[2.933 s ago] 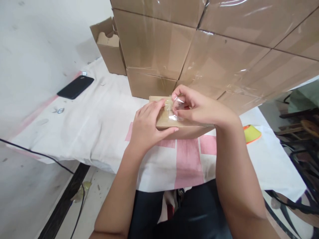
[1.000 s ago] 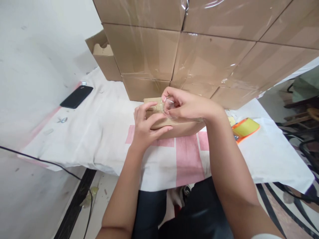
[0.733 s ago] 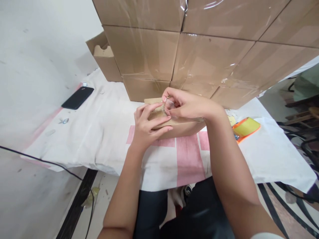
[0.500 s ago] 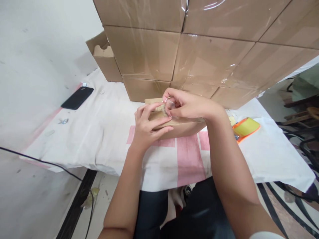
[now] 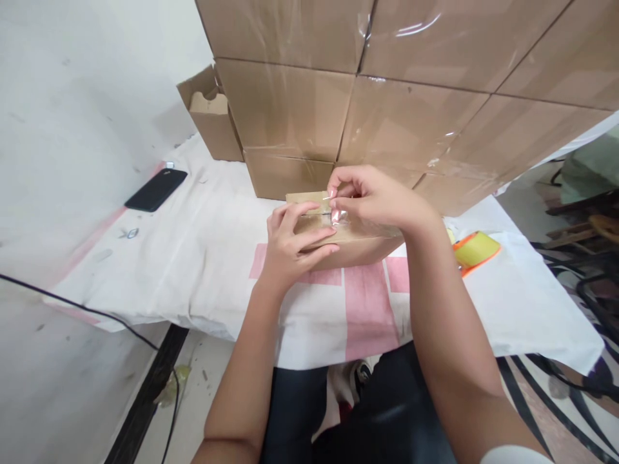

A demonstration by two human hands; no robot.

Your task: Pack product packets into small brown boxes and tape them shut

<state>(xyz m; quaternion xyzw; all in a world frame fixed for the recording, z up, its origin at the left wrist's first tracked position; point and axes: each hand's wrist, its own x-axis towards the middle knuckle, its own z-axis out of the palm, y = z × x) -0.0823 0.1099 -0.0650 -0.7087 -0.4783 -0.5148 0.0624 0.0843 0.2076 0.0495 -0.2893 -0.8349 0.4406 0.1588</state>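
Observation:
A small closed cardboard box [image 5: 360,250] lies on the cloth-covered table in front of me. My left hand [image 5: 293,241] rests over its left end, fingers spread across the top and front edge. Above the top of the box my right hand [image 5: 365,196] is closed in a pinch, with thumb and fingertips on a piece of clear tape [image 5: 335,216]. The tape shines near the top seam, and part of it is hidden by the fingers.
Stacked, taped cartons [image 5: 294,106] stand right behind the box. An open carton [image 5: 213,132] is at the left, with a black phone [image 5: 155,189] nearer the wall. An orange and yellow tape dispenser [image 5: 476,251] lies right. A black cable [image 5: 87,308] hangs at lower left.
My right hand has shifted slightly right and up, drawing the clear tape up from the box top. My left hand keeps its place on the box. The view has tilted a little.

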